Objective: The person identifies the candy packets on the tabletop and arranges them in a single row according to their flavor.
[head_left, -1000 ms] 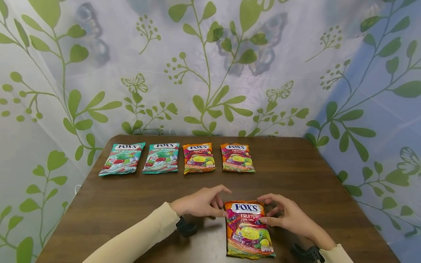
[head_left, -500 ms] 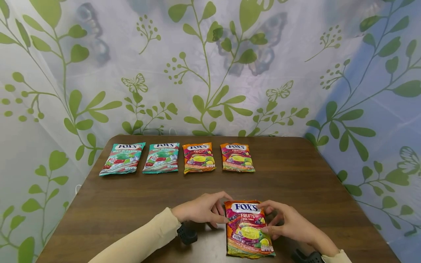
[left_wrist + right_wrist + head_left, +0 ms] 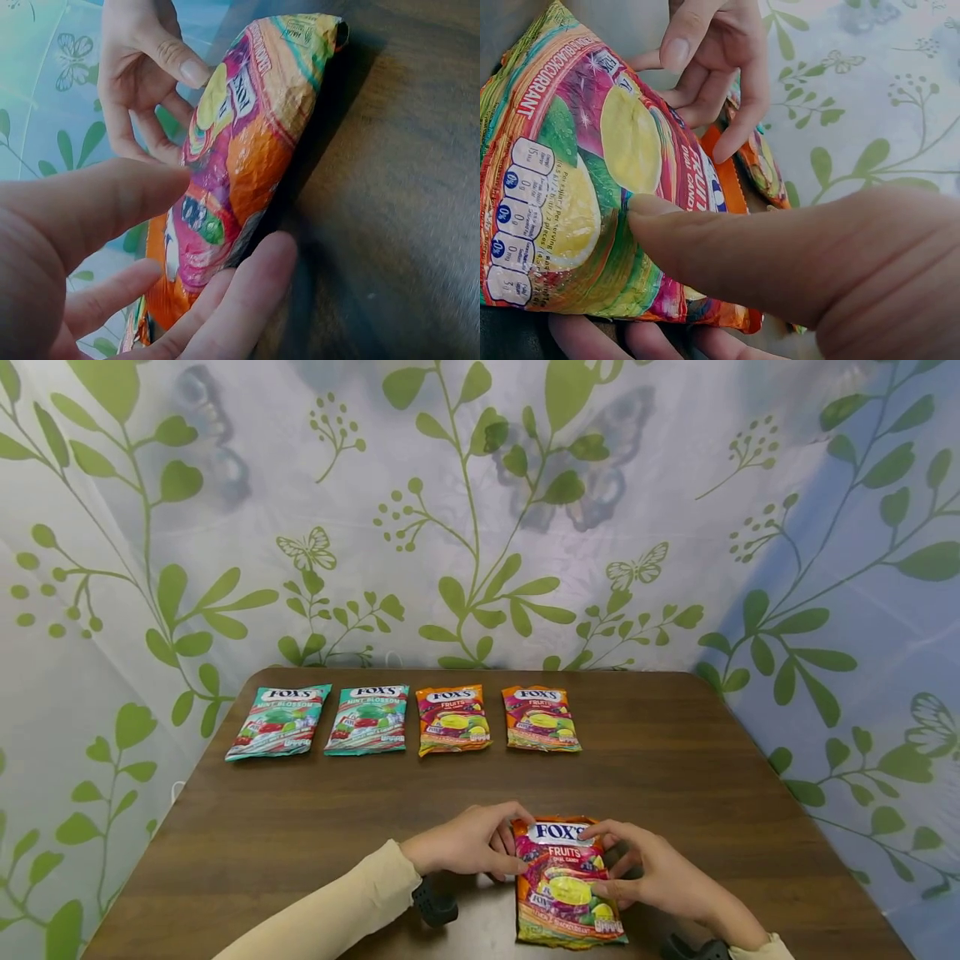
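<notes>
An orange and purple bag of Fox's Fruits candy [image 3: 566, 910] lies face up near the table's front edge. My left hand [image 3: 474, 842] holds its left edge, thumb at the front face and fingers along the side. On the opposite edge my right hand [image 3: 660, 875] grips it, index finger by the logo and thumb [image 3: 675, 225] on the printed front. In the left wrist view the bag [image 3: 259, 161] bulges between both hands, and its side stands out over a dark shadow on the wood. The right fingertips are partly hidden behind the bag's edge in the right wrist view.
Along the back of the brown table [image 3: 637, 777] lie two teal Mint Blossom bags [image 3: 281, 722] [image 3: 367, 722] and two smaller-looking Fruits bags [image 3: 453, 720] [image 3: 542, 720] in a row. A leaf-patterned curtain [image 3: 480, 527] hangs behind and at the sides.
My left hand has moved slightly right, from beside the bag onto its left edge. The right hand has shifted a little down and inward along the right edge. The bag has barely moved.
</notes>
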Demonstrator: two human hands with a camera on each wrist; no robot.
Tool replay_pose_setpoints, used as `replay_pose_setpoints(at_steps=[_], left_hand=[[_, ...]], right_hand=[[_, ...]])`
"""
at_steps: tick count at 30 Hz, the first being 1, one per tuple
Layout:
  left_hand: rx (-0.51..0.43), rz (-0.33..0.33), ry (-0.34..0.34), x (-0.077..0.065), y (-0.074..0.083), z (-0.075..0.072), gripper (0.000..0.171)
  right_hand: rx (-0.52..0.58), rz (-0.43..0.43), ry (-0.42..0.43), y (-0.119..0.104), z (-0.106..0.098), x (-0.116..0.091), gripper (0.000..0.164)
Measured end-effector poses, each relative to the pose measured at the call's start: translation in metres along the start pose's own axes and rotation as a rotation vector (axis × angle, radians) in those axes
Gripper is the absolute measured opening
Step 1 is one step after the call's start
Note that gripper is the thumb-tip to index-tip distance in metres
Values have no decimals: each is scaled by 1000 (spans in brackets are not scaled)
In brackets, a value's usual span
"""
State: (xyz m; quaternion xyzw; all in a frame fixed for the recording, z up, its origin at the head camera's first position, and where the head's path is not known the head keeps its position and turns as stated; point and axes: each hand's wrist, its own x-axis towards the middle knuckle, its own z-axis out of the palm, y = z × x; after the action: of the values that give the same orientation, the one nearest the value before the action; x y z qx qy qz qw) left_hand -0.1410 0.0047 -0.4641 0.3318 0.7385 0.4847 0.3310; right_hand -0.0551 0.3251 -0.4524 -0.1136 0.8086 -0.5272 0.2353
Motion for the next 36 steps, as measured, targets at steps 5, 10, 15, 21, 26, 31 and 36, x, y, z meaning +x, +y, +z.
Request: replay_pose_setpoints(at_steps=[5, 10, 15, 21, 26, 31, 36], left_hand=[[140, 113, 6, 13, -31, 3, 50], [162, 128, 38, 30, -66, 12, 59], [137, 82, 59, 29, -59, 18, 61], [151, 56, 75, 9, -14, 16, 58], [191, 90, 91, 11, -20, 19, 56], [140, 66, 99, 10, -16, 21, 58], [138, 68, 119, 9, -14, 22, 59]], right_hand=[[-9, -17, -4, 0, 0, 0, 62], [-15, -18, -3, 0, 1, 0, 62], [-32, -25, 9, 0, 2, 0, 62], [-85, -63, 27, 1, 2, 1, 62], [-93, -82, 42, 2, 4, 1, 62], [-72, -83, 51, 5, 6, -1, 62], [-62, -62, 52, 7, 5, 0, 61]])
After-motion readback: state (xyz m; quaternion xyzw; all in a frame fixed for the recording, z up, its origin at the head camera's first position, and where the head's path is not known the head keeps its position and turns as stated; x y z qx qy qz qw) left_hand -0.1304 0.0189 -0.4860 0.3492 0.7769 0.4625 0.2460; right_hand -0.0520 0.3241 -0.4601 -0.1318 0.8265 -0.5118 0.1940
